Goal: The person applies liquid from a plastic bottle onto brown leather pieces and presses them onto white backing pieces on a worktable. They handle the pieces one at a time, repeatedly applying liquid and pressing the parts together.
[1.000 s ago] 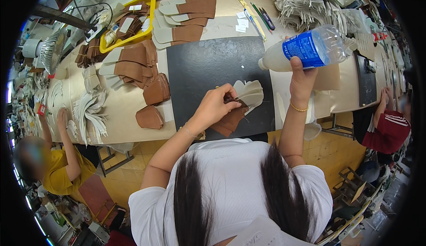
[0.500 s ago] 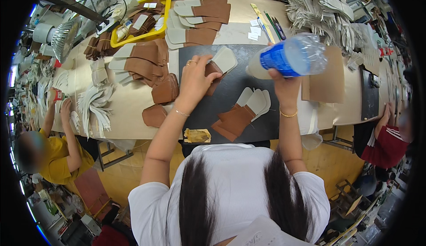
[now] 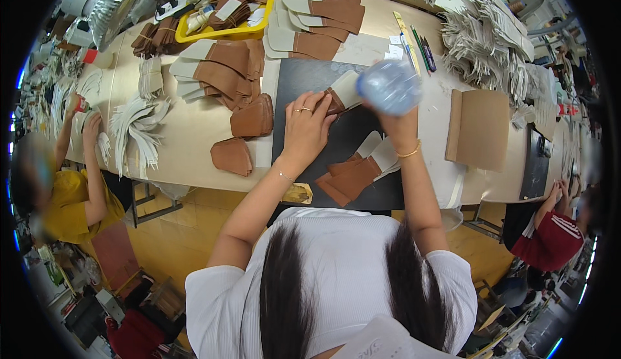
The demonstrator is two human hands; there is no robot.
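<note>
My left hand [image 3: 306, 129] lies on a brown leather piece [image 3: 334, 103] with a pale grey end [image 3: 346, 88], holding it against a black board [image 3: 310, 71]. Its thumb and fingers are at the brown part and partly cover it. My right hand [image 3: 398, 127] grips a clear plastic bottle [image 3: 389, 87], blurred by motion, beside the pale end; the bottle's neck is hidden. Nearer to me on the board rest several overlapping brown pieces [image 3: 354, 179] with pale ends. By the board's near left corner is a yellowish block [image 3: 299, 193], partly behind my left forearm.
Left of the board are stacked brown pieces [image 3: 252, 116] and fanned rows of more [image 3: 220, 68]. A yellow basket [image 3: 272, 0] stands behind them. Pens [image 3: 424, 52], a brown sheet [image 3: 482, 129] and pale bundles [image 3: 485, 42] lie right. People [image 3: 77, 197] sit either side.
The bottle has swung left and turned from lying sideways to pointing its base up toward me. My left hand has flattened more over the leather piece. The whole view has shifted slightly.
</note>
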